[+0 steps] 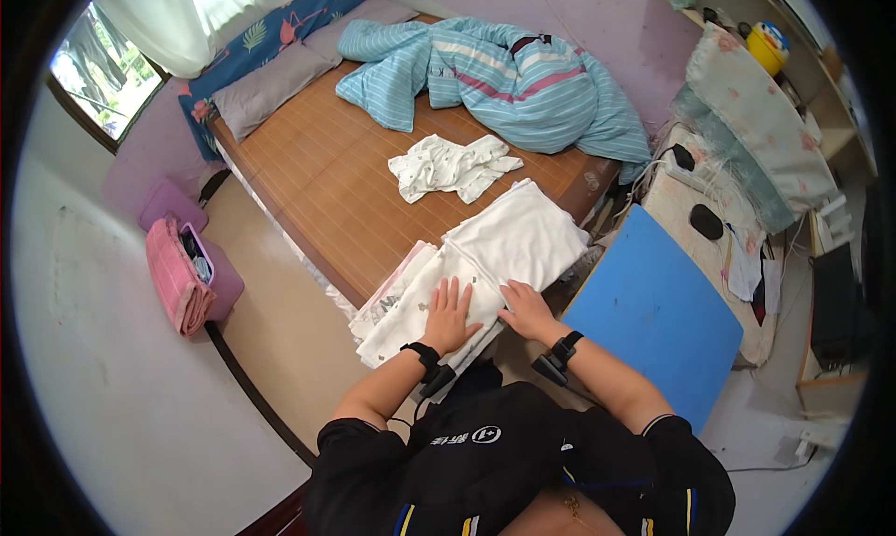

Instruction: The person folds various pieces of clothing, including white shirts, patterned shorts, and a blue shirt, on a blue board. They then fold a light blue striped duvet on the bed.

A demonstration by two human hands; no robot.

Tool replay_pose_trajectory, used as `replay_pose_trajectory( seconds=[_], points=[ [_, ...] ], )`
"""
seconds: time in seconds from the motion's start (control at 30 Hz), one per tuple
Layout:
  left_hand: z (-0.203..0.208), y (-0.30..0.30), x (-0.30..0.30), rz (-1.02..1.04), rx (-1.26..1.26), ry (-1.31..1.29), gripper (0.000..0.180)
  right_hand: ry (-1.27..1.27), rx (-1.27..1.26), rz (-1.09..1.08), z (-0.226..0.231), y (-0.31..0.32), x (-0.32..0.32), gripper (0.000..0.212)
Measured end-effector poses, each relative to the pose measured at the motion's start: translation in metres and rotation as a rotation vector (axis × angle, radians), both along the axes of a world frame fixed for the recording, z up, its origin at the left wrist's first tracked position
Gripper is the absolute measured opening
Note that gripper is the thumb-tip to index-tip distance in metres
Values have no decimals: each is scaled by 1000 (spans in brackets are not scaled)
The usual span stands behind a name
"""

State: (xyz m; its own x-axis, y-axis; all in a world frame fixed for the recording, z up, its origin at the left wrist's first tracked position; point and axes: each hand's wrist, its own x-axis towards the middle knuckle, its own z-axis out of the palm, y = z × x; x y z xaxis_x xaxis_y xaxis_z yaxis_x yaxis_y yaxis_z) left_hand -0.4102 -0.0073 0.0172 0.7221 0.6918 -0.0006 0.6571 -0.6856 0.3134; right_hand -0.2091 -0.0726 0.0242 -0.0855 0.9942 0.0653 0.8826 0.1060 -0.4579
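Observation:
On the near corner of the bed lies a white cloth with small printed motifs [411, 304], spread over other folded fabric. My left hand [450, 317] rests flat on it, fingers spread. Close by, my right hand [528, 312] touches the near right edge of the cloth, its fingers extended and apparently grasping nothing. A plain white folded cloth [523, 226] stretches beyond both hands toward the bed's right corner. Under the left side, a pinkish-white printed fabric [390, 295] peeks out. Farther back, a small crumpled white garment with dots [448, 167] lies on the mat.
A brown mat [322, 186] covers the bed. A blue striped quilt [523, 88] is heaped at the back, with grey pillows [271, 92] at the far left. A blue board [653, 312] stands at right. On the left floor, a purple bin [224, 279] carries a pink towel [175, 279].

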Motion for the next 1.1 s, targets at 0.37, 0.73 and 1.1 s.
replay_pose_trajectory(
  seconds=[0.37, 0.73, 1.1],
  points=[
    [6, -61, -100, -11, -23, 248, 74, 258, -229, -339, 5, -123, -108, 51],
    [19, -36, -189, -155, -158, 3, 66, 204, -46, -269, 17, -74, -197, 54],
    [-7, 132, -402, 91, -415, -183, 50, 222, -360, -499, 27, 89, -295, 36]
  ],
)
